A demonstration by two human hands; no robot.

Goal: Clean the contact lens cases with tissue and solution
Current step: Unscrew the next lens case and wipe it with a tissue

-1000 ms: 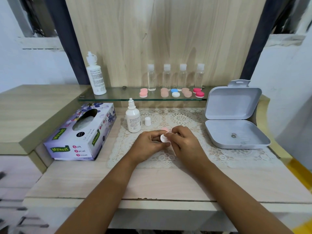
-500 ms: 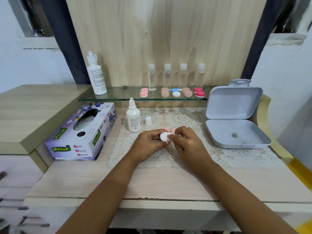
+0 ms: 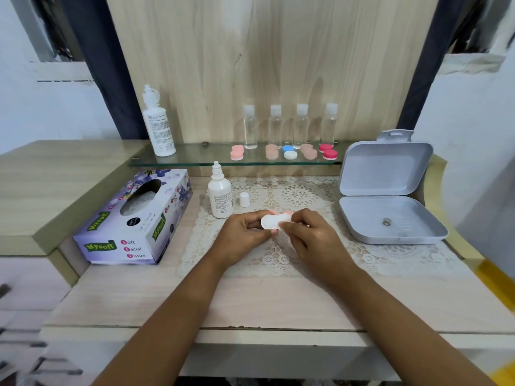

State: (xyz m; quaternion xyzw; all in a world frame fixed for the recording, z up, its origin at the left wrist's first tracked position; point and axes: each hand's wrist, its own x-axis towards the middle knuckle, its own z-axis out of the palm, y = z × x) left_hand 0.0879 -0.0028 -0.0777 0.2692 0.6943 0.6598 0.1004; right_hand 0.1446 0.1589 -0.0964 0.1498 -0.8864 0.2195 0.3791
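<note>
Left hand [image 3: 242,233], right hand [image 3: 310,235] grip lens case [image 3: 274,220]; bottle [image 3: 220,196], cap [image 3: 244,199] behind.

Soft, even daylight fills the scene, with only faint shadows under the forearms. The centre is fairly sharp. Wide-angle bending curves the edges, and the lower left corner blurs.

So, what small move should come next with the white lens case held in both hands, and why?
Probably the right hand should twist off one pink cap while the left hand steadies the white plastic lens case. The caps seem still on, facing away, and the small white dropper bottle already stands uncapped, so the wells must open first.
</note>
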